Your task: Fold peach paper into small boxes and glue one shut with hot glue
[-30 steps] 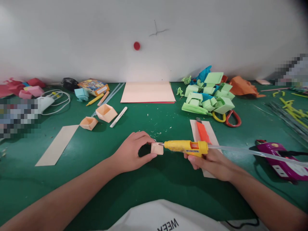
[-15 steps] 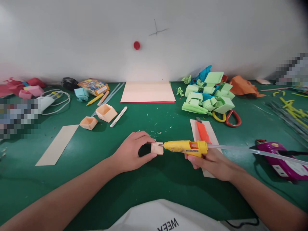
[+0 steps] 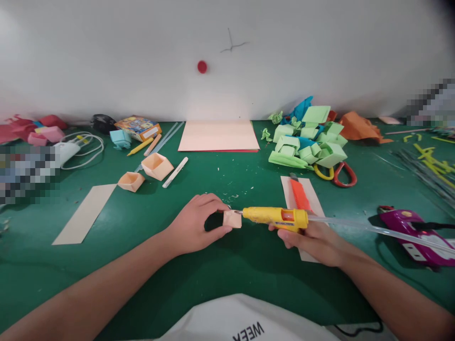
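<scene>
Between the thumb and fingers of my left hand point(image 3: 199, 222) is a small peach paper box point(image 3: 232, 219), one face turned to the right. My right hand point(image 3: 313, 241) is closed around a yellow hot glue gun point(image 3: 273, 216), which lies level and points left. Its metal nozzle is at the upper right edge of the box; whether it touches I cannot tell. A long clear glue stick point(image 3: 359, 225) sticks out of the gun's back. Under my right hand lies a peach paper strip point(image 3: 314, 192) with an orange cutter knife point(image 3: 299, 193) on it.
Two open peach paper boxes point(image 3: 157, 166), a white pen-like stick point(image 3: 175, 172) and a paper strip point(image 3: 85, 215) lie left. Peach sheets point(image 3: 219, 136) stand centre back. Green folded paper pieces point(image 3: 313, 142) and scissors point(image 3: 344, 175) are back right, a purple power strip point(image 3: 412, 234) far right.
The glue gun has shifted very slightly right, its nozzle moving up toward the box's top edge. The trailing glue stick has tilted down a little. My left hand stays in place.
</scene>
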Tool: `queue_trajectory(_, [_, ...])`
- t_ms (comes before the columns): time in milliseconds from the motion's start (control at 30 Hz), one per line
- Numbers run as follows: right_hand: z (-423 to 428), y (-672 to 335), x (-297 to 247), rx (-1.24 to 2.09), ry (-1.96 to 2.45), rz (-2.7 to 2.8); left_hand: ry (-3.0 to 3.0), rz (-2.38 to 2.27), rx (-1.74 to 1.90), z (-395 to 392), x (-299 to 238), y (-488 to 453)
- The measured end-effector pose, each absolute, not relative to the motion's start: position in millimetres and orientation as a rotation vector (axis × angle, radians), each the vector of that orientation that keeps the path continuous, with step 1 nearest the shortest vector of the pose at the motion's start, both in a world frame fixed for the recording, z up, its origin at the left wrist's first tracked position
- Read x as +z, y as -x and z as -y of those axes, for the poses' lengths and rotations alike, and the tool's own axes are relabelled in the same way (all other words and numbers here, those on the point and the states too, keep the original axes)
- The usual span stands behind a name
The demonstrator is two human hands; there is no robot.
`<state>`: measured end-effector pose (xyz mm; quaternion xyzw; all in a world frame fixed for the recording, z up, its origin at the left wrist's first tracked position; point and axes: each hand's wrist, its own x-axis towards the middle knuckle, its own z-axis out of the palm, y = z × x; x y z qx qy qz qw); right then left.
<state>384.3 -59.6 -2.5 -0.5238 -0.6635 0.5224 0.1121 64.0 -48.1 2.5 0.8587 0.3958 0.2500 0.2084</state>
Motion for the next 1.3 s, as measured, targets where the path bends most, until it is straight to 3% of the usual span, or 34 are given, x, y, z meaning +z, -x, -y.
queue_trajectory(367, [55.9,-383.9,-2.9,1.321,1.474,2.136,-2.381,-1.11,0.677,47.6,2.8,-64.6])
queue_trajectory(1300, [58.0,-384.0,-4.0,1.473,1.46,2.013,-2.385,-1.112,0.685,46.7,2.5,-65.0])
